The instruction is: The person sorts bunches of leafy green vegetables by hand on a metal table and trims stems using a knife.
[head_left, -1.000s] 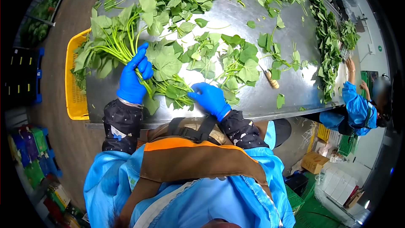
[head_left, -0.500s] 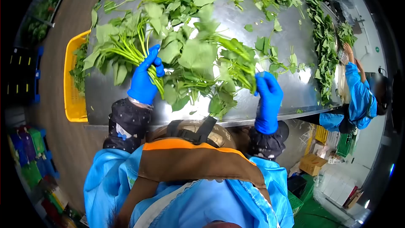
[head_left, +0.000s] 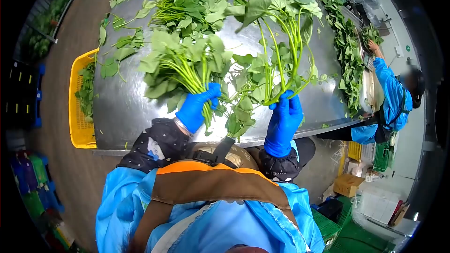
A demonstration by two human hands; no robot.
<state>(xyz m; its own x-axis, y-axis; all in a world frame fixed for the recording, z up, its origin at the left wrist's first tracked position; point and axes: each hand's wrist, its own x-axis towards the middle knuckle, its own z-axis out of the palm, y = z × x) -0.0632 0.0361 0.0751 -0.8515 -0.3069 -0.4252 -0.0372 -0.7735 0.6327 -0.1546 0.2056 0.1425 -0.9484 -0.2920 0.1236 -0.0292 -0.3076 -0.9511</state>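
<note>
My left hand (head_left: 198, 107), in a blue glove, is closed around the stems of a thick bunch of leafy greens (head_left: 183, 68). Its leaves point up and away over the metal table. In my right hand (head_left: 284, 117), also gloved in blue, several long leafy stems (head_left: 295, 49) are pinched near their lower ends and stand upright, leaves at the top. Between my hands a small heap of loose greens (head_left: 241, 112) lies at the near side of the table, partly behind the held stems.
Large piles of greens (head_left: 187, 7) cover the far part of the metal table (head_left: 126, 122). A yellow crate (head_left: 77, 107) with greens stands at the left edge. At the right, a co-worker in a blue smock (head_left: 393, 93) reaches toward another row of greens (head_left: 347, 51).
My left hand has moved right with its bunch, toward the middle. My right hand has shifted slightly left and lower, and its stems now stand upright instead of leaning left.
</note>
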